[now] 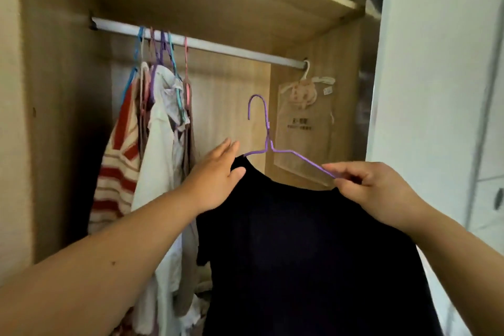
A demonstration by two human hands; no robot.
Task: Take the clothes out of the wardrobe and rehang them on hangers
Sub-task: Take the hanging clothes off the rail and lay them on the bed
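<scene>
Left hand (218,174) at 9 o'clock holds black shirt (300,254) shoulder, thumb over fabric; right hand (376,191) at 3 o'clock pinches purple hanger (282,150) tip.

Dark print on hanging bag (303,128), blurred, illegible
</scene>
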